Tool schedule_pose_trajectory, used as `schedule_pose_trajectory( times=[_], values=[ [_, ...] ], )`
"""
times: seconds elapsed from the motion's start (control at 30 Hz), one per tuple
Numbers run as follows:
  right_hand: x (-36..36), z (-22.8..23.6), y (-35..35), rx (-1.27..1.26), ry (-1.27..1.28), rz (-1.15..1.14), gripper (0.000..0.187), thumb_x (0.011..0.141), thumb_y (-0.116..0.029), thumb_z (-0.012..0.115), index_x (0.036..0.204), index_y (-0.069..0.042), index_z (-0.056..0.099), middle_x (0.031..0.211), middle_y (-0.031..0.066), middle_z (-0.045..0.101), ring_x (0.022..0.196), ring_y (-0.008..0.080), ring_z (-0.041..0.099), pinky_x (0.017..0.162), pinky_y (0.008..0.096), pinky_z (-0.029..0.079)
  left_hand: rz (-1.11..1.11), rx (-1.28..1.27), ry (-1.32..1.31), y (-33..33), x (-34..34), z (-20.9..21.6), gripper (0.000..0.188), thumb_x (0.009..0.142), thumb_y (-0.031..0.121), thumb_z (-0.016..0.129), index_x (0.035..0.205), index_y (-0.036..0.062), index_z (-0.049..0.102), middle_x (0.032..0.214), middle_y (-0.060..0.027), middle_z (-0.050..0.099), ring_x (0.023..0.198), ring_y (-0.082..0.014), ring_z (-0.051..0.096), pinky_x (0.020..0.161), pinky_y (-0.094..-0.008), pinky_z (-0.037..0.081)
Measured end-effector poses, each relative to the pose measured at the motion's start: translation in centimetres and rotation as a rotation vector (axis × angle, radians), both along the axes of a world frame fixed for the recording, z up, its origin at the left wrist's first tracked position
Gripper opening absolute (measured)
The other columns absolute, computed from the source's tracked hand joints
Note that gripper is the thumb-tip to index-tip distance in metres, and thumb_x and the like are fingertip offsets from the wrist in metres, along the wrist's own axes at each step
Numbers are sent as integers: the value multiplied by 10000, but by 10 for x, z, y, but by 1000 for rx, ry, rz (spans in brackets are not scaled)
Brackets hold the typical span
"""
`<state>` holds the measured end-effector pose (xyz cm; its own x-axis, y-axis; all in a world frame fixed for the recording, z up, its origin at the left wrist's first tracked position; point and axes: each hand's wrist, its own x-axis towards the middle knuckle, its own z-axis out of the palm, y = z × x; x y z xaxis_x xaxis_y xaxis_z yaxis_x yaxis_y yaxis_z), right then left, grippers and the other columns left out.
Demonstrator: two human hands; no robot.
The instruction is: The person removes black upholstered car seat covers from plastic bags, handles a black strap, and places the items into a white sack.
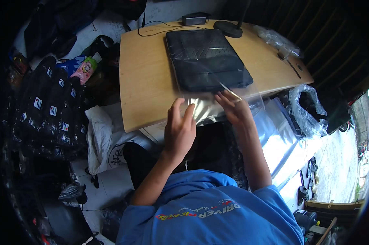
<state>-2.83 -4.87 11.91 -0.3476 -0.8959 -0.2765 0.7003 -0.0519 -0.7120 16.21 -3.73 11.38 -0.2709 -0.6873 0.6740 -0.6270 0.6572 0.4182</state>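
Observation:
A flat black padded case, like a laptop sleeve, lies inside a clear plastic bag on the wooden table. The bag's near end reaches past the table's front edge, between my hands. My left hand is raised beside that end, thumb and forefinger apart, with no firm grip visible. Across the plastic, my right hand has bent fingers closed at a thin pale strip that runs slantwise over the bag. Motion blurs its fingertips slightly.
On the wooden table are a black adapter box with a cable, a round dark stand base and folded clear plastic. Wrapped black goods pile up at left. A white sack and clear plastic sheets flank me.

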Motion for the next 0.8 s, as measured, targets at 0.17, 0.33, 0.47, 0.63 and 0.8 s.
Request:
schedule_pose_trajectory(
  times=[0.17, 0.33, 0.47, 0.63, 0.8],
  values=[
    [-21, -3, 45, -52, 41, 302, 416, 875, -3, 503, 1253, 110, 371, 1152, 187, 507, 1062, 231, 531, 985, 304, 424, -228, 365, 180, 19, 19, 0, 345, 760, 149, 657, 1049, -4, 549, 1182, -200, 430, 981, -314, 536, 768, -368, 479],
    [-59, -6, 93, -1, 86, 337, 478, 871, -44, 533, 1278, 127, 348, 1214, 251, 499, 1079, 266, 559, 888, 292, 494, -225, 474, 383, 22, 28, -11, 314, 814, 231, 654, 987, -2, 535, 1120, -176, 492, 846, -220, 600, 551, -265, 485],
    [-134, 6, 104, -751, 478, 1106, 409, 858, -145, 596, 1141, 134, 500, 956, 204, 628, 704, 220, 664, 545, 313, 556, -89, 749, 827, -7, 19, -12, 214, 876, 168, 577, 983, -12, 529, 888, -110, 604, 615, -150, 631, 452, -219, 452],
    [-131, 40, 21, 6, 997, -140, 403, 875, -349, 573, 986, 38, 597, 682, 70, 589, 624, 128, 572, 602, 230, 463, -16, 878, 691, -53, 13, 5, 435, 861, 225, 608, 1129, -84, 460, 796, -115, 617, 564, -124, 602, 357, -191, 375],
    [-144, 1, -18, 258, 1574, 107, 418, 857, -364, 593, 826, 48, 653, 647, 12, 547, 603, 90, 479, 567, 242, 383, -320, 1184, 1013, -75, -3, 2, 259, 775, 231, 687, 654, 38, 563, 529, -3, 501, 400, -63, 431, 335, -194, 261]
  ],
)
